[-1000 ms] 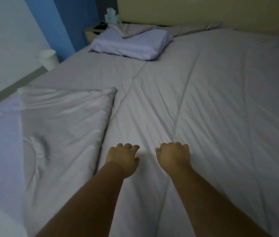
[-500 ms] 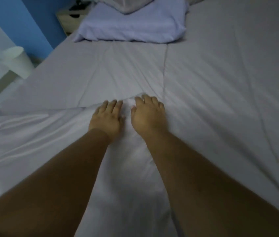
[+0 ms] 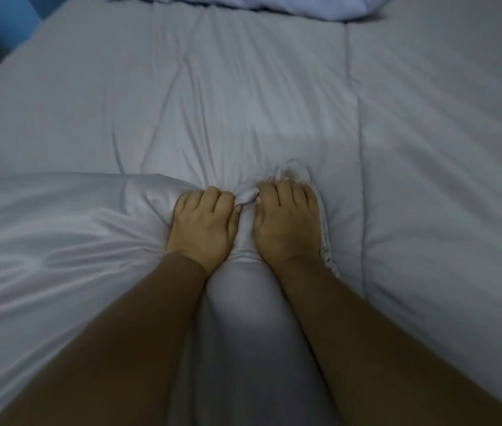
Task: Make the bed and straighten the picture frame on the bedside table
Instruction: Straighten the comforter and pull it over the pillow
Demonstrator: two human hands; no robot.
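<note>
Curling into the cloth, the fingertips were buried and could not be seen. The left hand (image 3: 202,224) and right hand (image 3: 286,219) lay side by side at centre frame, knuckles up, each gripping the bunched edge of the folded-back duvet (image 3: 59,241) on the bed (image 3: 443,149). A pillow (image 3: 274,4) was cut off at the top edge
</note>
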